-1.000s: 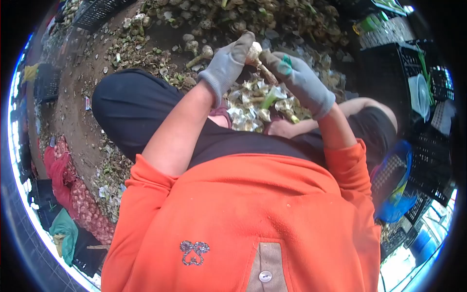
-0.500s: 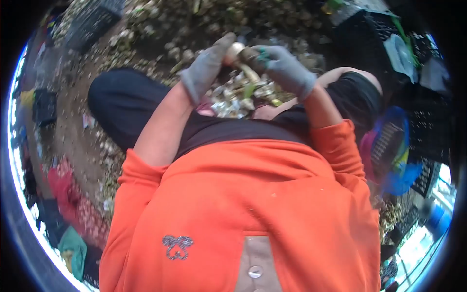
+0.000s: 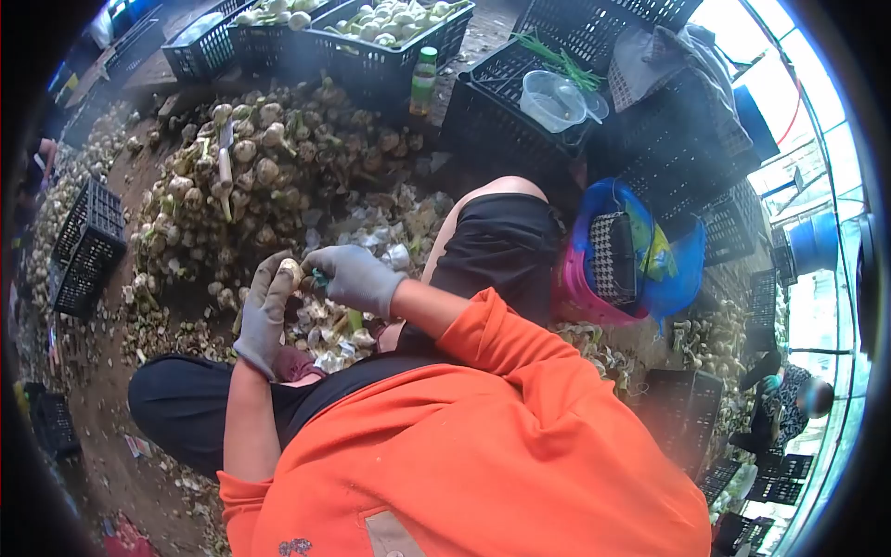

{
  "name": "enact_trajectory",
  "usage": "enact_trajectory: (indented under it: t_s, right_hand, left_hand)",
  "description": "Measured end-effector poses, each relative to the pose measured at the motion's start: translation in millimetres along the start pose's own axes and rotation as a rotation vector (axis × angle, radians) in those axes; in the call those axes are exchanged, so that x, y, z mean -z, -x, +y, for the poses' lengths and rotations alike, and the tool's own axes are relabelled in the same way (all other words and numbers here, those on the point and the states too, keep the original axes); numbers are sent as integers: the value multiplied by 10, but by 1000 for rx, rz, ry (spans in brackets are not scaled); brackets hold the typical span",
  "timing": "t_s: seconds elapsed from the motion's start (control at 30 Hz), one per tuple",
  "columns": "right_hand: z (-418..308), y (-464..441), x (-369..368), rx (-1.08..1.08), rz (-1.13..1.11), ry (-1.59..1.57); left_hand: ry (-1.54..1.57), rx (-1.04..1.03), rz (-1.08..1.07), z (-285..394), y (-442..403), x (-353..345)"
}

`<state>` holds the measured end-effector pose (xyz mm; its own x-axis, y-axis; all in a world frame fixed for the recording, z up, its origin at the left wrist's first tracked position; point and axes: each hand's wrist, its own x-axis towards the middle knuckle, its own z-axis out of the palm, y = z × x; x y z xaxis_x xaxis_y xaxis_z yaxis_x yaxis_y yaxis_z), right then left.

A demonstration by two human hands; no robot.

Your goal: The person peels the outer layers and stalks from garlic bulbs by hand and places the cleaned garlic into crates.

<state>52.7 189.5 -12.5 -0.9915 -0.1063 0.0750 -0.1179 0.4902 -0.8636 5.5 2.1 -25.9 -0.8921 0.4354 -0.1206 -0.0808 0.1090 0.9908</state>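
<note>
A pale bulb [image 3: 291, 271] sits between my two gloved hands, above the loose peelings [image 3: 334, 327] on the ground between my legs. My left hand [image 3: 264, 311], in a grey glove with soiled fingers, is closed around the bulb's side. From the other side my right hand [image 3: 355, 277], gloved in grey with a green patch at a fingertip, has its fingers bent against the bulb. Beyond them rises a heap of bulbs with stalks [image 3: 243, 190]. A knife [image 3: 225, 167] with a light handle lies on that heap.
Black crates of white bulbs [image 3: 394, 48] stand at the back, near a green-capped bottle [image 3: 423, 82]. A clear plastic bowl [image 3: 553, 100] rests on a crate. Blue and pink bags [image 3: 608, 255] are beside my right leg. Another person [image 3: 784, 404] is at far right.
The view has swung toward the right, bringing the bulb heap, knife, full crates and another person into sight. Both hands still hold the bulb, now further left in view.
</note>
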Motion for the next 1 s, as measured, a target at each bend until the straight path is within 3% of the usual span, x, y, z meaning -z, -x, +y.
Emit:
enact_trajectory:
  t_s: [0.1, 0.2, 0.33, 0.47, 0.5, 0.57, 0.63, 0.7, 0.8, 0.9, 0.93, 1.0]
  right_hand:
    - [36, -46, -98, 228, 129, 247]
    - [85, -70, -106, 249, 114, 188]
    - [87, -89, -125, 78, 54, 203]
    - [199, -137, -169, -229, 23, -10]
    - [123, -134, -101, -389, -33, -238]
    - [469, -203, -139, -227, -151, -114]
    - [697, -267, -144, -128, -211, 62]
    - [476, -147, -67, -138, -9, -50]
    - [341, -110, -128, 33, 156, 18]
    - [168, -90, -184, 190, 210, 114]
    - [146, -96, -201, 84, 179, 60]
    - [109, -94, -193, -143, 122, -41]
  left_hand:
    - [-110, 95, 23, -34, -37, 124]
    - [-190, 106, 3, 94, 8, 176]
    - [-6, 200, -142, 100, 32, 250]
    - [-397, -122, -205, -2, -16, 278]
    - [-507, -232, -219, 69, -14, 271]
    - [-722, -440, -249, 183, 3, 215]
    - [-591, -524, -239, 103, -52, 195]
    - [-319, -256, -166, -69, -28, 175]
    - [-233, 96, -66, 10, -7, 190]
    - [-241, 139, -5, 41, 32, 183]
    - [-245, 190, 2, -42, 16, 184]
    - [-431, 63, 6, -19, 9, 184]
